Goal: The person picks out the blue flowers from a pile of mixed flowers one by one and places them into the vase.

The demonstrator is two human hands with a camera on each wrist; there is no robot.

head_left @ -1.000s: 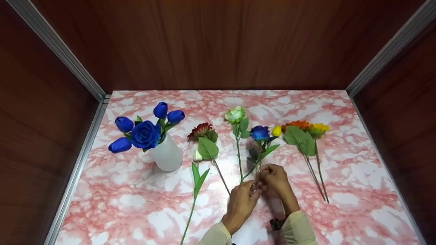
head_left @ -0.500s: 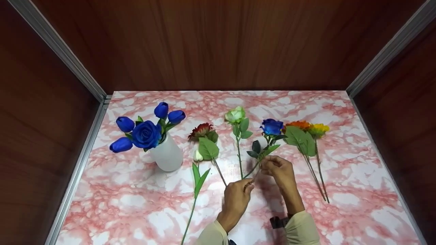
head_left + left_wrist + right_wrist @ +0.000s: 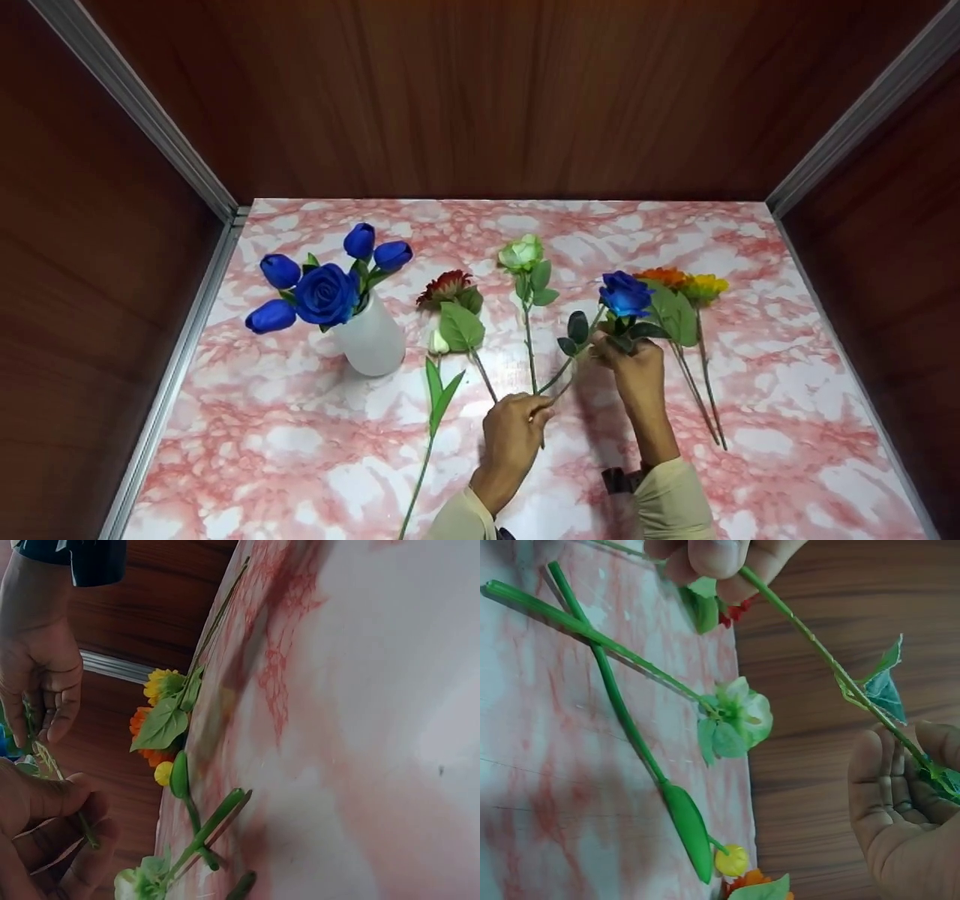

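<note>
A blue rose [image 3: 625, 293] is held up between both hands over the table. My left hand [image 3: 514, 439] pinches the lower part of its green stem [image 3: 802, 630], with the thumb on top in the right wrist view. Just below the bloom, my right hand [image 3: 636, 375] has its fingers curled round the upper stem, among the leaves. Under the rose, a pale green rose [image 3: 521, 253] lies with its stem crossed by that of a yellow tulip [image 3: 731, 860]. In the head view the blue rose and right hand hide the yellow bud.
To the left, a frosted white vase [image 3: 375, 345] holds a blue rose and several blue tulips. A dark red flower [image 3: 445, 288] and white tulip [image 3: 439, 342] lie near the left hand. Orange [image 3: 661, 277] and yellow [image 3: 706, 288] flowers lie right. Brown panels [image 3: 510, 97] enclose the table.
The blue rose has moved right and now overlaps the orange flower's leaves. My right hand has slid up toward the bloom, while my left hand has drawn slightly left, away from it.
</note>
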